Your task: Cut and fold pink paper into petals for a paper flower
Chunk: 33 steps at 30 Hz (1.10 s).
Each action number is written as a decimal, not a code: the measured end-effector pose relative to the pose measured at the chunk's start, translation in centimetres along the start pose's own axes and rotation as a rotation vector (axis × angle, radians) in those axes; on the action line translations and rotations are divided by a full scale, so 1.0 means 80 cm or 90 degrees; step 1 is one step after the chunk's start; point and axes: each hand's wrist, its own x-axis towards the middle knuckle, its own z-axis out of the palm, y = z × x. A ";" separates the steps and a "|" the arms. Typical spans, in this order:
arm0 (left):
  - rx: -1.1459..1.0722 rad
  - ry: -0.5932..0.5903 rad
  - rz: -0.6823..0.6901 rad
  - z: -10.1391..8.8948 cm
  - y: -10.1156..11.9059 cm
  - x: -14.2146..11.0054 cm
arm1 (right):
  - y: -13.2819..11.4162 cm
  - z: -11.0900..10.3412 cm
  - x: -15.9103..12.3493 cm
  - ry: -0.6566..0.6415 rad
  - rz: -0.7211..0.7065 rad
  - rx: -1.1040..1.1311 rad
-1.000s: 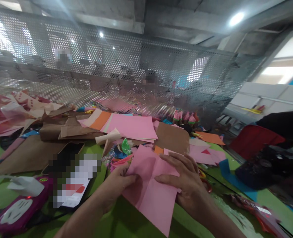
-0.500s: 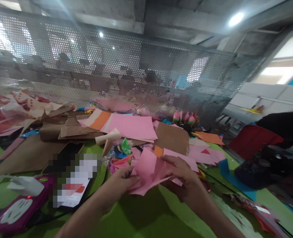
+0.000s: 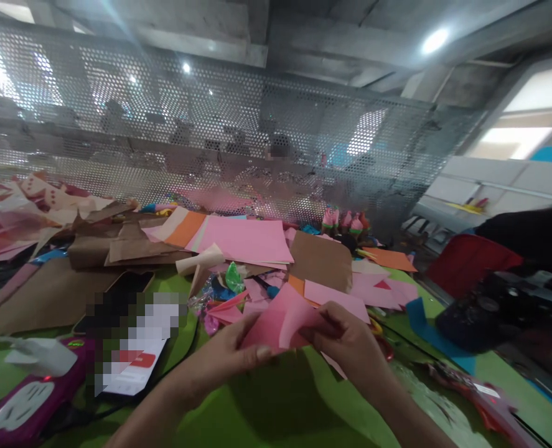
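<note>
A pink sheet of paper (image 3: 278,317), curved and partly folded over, is held up above the green table between both hands. My left hand (image 3: 238,348) grips its left edge, thumb on the near side and fingers hidden behind. On the other side, my right hand (image 3: 343,333) pinches the paper's right edge between thumb and fingers. Just beyond lie pink paper scraps (image 3: 229,308), a crumpled green wrapper (image 3: 233,277) and a flat pink sheet (image 3: 338,298).
Pink sheets (image 3: 243,239) and brown paper (image 3: 325,258) are spread at the back. To the left are a lit phone (image 3: 138,361), a dark phone (image 3: 117,298) and a purple power strip (image 3: 28,398). A glue gun (image 3: 481,389) lies at right. Perforated metal screen (image 3: 201,137) stands behind.
The pink paper has been curled over more, its near edge raised. My right hand has shifted its hold, fingers now closed in a pinch; my left thumb has moved slightly right and down.
</note>
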 end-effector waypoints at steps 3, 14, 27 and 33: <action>0.065 -0.023 0.032 -0.001 -0.003 0.003 | -0.004 0.000 -0.001 -0.014 0.018 0.070; 0.187 0.058 0.067 -0.009 -0.021 0.024 | -0.001 -0.006 0.002 0.001 -0.001 0.100; 0.123 0.179 0.096 -0.021 -0.020 0.030 | 0.004 -0.004 0.003 -0.098 0.137 0.219; -0.039 0.278 0.150 -0.012 -0.012 0.025 | 0.004 0.007 -0.001 -0.157 0.161 0.301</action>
